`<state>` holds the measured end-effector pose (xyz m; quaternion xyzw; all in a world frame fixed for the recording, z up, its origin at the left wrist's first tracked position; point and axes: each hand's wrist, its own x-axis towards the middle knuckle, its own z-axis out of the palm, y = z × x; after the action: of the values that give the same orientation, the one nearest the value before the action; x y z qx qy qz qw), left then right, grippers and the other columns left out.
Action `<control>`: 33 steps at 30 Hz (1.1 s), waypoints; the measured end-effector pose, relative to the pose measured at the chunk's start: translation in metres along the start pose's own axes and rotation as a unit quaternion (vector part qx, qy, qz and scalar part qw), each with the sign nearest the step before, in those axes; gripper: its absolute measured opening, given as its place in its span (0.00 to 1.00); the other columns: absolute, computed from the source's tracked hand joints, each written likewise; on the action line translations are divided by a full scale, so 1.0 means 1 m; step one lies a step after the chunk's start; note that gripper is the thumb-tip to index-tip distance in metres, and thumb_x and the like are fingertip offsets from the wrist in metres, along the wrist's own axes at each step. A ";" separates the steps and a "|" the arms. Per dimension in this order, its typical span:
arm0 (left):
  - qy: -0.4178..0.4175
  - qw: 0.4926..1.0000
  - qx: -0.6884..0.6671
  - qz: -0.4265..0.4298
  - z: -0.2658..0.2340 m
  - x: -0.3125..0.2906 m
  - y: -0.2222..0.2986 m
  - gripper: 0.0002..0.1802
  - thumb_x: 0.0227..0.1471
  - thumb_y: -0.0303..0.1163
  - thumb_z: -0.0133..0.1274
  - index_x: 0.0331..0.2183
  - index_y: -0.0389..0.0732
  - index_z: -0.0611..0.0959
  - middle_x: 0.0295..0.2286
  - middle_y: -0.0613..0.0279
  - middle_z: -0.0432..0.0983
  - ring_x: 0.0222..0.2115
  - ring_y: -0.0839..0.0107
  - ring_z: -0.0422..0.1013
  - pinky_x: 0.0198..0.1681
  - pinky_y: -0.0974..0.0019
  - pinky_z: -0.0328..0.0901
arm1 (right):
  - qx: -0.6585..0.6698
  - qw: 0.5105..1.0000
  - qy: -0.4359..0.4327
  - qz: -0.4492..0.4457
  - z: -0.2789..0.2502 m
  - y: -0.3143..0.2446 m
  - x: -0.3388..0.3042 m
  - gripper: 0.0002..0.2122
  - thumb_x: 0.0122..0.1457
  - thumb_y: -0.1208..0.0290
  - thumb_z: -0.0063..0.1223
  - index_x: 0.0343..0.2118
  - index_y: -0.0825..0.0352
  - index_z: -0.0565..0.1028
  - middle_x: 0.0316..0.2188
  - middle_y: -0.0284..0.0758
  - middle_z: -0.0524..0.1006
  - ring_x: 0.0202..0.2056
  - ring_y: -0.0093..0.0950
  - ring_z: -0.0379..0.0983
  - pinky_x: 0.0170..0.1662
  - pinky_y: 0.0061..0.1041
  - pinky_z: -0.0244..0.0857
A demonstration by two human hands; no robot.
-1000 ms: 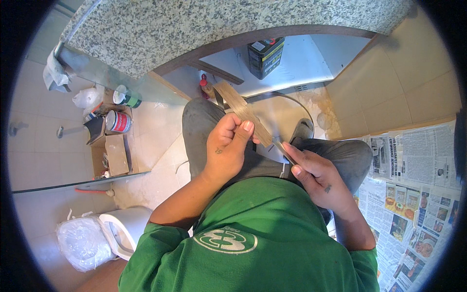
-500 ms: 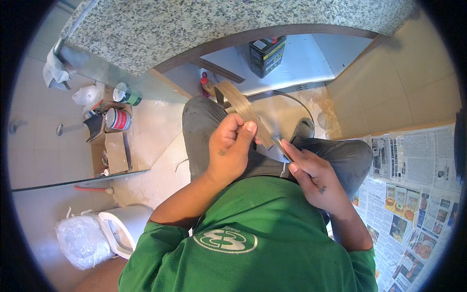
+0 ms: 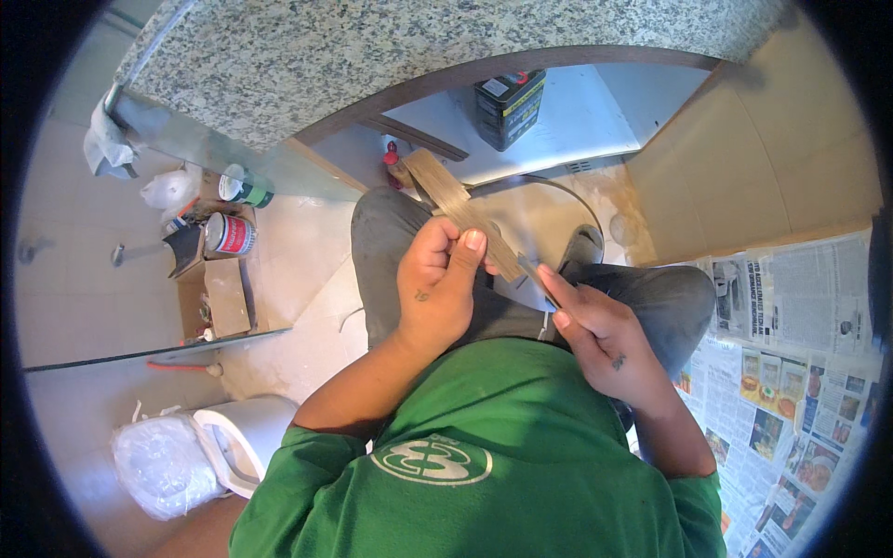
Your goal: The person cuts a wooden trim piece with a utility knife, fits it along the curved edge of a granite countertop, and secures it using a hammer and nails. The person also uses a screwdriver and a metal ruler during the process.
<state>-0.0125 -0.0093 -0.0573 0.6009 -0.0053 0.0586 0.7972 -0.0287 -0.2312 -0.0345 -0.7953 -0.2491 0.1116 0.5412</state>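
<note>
My left hand is closed around a flat brown wood-grain strip, pinching it between thumb and fingers. The strip runs slantwise above my lap, its far end pointing up and left. In my right hand is a thin metal blade, held between thumb and fingers; its handle is mostly hidden by the fingers. The blade's tip lies at the strip's near end; whether they touch I cannot tell.
Above my knees is a granite counter over a cabinet holding a dark can. A red-capped bottle stands beside my left knee. To the left are a glass panel, a cardboard box, tubs and a toilet. Newspaper covers the right side.
The strip has turned slightly, its far end moving left. The blade has shifted a little at the strip's near end. Both hands stay nearly in place.
</note>
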 end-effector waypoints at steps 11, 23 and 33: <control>-0.007 1.000 0.004 0.003 0.001 0.003 0.006 0.10 0.67 0.32 0.51 0.35 0.35 0.75 0.30 0.61 0.78 0.30 0.77 0.72 0.38 0.71 0.68 | -0.005 1.000 -0.004 0.008 -0.006 -0.008 0.002 0.24 0.67 0.77 0.50 0.66 0.59 0.68 0.24 0.36 0.66 0.24 0.29 0.65 0.32 0.28 0.63; -0.015 1.000 0.020 -0.008 0.009 -0.006 0.000 0.10 0.67 0.32 0.51 0.36 0.35 0.76 0.30 0.61 0.78 0.30 0.77 0.72 0.38 0.71 0.69 | -0.001 1.000 0.011 0.006 -0.005 -0.009 0.006 0.24 0.67 0.78 0.50 0.66 0.58 0.68 0.23 0.35 0.65 0.23 0.28 0.62 0.31 0.28 0.61; -0.008 1.000 0.019 0.015 0.006 0.003 0.007 0.08 0.67 0.30 0.50 0.36 0.35 0.75 0.31 0.60 0.79 0.30 0.76 0.73 0.38 0.70 0.68 | -0.002 1.000 0.000 0.018 -0.009 -0.013 0.004 0.25 0.65 0.78 0.51 0.66 0.59 0.68 0.22 0.38 0.65 0.23 0.31 0.64 0.29 0.30 0.61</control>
<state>-0.0102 -0.0127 -0.0483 0.6161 -0.0199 0.0659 0.7847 -0.0248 -0.2333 -0.0188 -0.8007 -0.2350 0.1203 0.5378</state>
